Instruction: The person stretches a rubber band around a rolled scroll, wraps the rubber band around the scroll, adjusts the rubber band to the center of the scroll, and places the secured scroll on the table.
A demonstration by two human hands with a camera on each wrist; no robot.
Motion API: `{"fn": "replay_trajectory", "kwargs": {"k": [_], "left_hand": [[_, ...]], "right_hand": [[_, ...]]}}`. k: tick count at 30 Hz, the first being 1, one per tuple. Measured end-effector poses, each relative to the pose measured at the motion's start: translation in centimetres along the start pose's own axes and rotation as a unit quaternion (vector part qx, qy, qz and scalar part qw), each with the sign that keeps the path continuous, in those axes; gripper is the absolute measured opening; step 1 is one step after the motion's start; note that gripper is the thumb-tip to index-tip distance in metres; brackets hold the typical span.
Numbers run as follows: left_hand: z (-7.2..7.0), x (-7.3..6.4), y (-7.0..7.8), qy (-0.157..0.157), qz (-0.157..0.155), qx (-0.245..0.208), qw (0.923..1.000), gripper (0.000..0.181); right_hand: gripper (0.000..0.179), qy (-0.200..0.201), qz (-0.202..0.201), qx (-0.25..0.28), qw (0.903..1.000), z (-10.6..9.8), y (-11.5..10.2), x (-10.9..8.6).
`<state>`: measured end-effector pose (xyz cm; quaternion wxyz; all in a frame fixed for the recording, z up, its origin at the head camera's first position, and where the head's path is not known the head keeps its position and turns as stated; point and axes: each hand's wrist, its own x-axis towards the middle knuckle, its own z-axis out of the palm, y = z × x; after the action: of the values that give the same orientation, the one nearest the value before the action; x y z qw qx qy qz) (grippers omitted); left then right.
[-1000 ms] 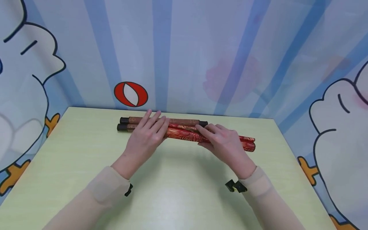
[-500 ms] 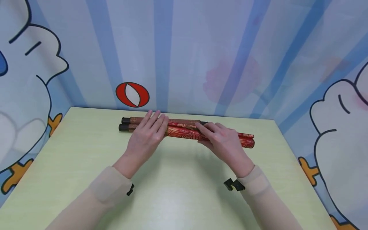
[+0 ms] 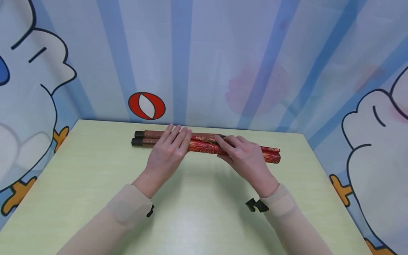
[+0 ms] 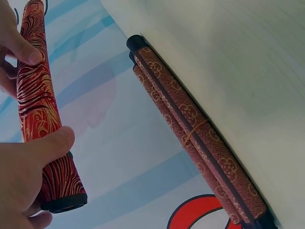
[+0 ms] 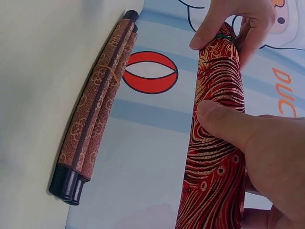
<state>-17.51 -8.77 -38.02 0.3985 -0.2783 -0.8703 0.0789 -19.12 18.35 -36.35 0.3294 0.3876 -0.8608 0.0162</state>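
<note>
Both my hands hold a red-and-gold patterned roll (image 3: 204,147), which looks like fabric-covered tubing. My left hand (image 3: 167,152) grips it near its left end, the thumb laid along the near side. Farther right, my right hand (image 3: 245,156) grips it with the thumb on the near side and fingers behind. In the left wrist view the roll (image 4: 34,93) ends in a dark rim by my left hand. A brown patterned scroll (image 4: 167,90) with black end caps lies behind it on the table, tied with a thin cord. My hands partly cover both things in the head view.
The pale table (image 3: 197,212) reaches back to a blue-striped backdrop (image 3: 210,71) with cartoon ducks at the sides. The brown scroll lies close to the table's back edge. Small black wrist devices (image 3: 256,205) sit at the sleeves.
My left hand has slid slightly right along the red roll. The roll's right end has shifted slightly left and up in the head view. The brown scroll stays by the back edge.
</note>
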Motion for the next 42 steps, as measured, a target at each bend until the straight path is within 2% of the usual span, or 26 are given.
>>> {"fn": "replay_trajectory", "kwargs": {"k": [4,12,18,23,27,31,37,42], "left_hand": [[-0.1,0.0,0.0,-0.001,-0.005,0.004,1.0,0.054],[0.2,-0.3,-0.8,0.027,-0.015,-0.017,0.9994,0.051],[0.4,-0.7,-1.6,0.047,-0.019,-0.039,0.998,0.052],[0.5,-0.9,-2.2,0.069,-0.023,-0.058,0.9956,0.052],[0.7,-1.2,-2.4,0.077,-0.027,-0.058,0.995,0.054],[0.6,-1.3,-2.5,0.064,-0.03,-0.051,0.9962,0.058],[-0.1,-1.6,-3.0,0.007,-0.047,-0.039,0.9981,0.074],[-0.1,-1.4,-3.2,-0.021,-0.041,-0.053,0.9975,0.064]], "right_hand": [[0.058,-0.001,0.002,0.0,1.0,0.3,0.0,0.0],[0.071,-0.001,0.008,0.012,0.9999,0.7,0.3,-0.6],[0.077,0.011,0.005,-0.004,0.9999,0.5,1.3,-1.5],[0.075,0.022,0.011,-0.007,0.9997,0.2,1.8,-1.9],[0.067,0.034,0.01,0.007,0.9994,0.2,2.1,-1.9],[0.062,0.045,-0.007,0.018,0.9988,0.4,2.3,-2.0],[0.06,0.05,-0.011,0.018,0.9985,0.8,2.8,-2.4],[0.057,0.048,-0.008,0.018,0.9986,1.0,2.9,-2.4]]}}
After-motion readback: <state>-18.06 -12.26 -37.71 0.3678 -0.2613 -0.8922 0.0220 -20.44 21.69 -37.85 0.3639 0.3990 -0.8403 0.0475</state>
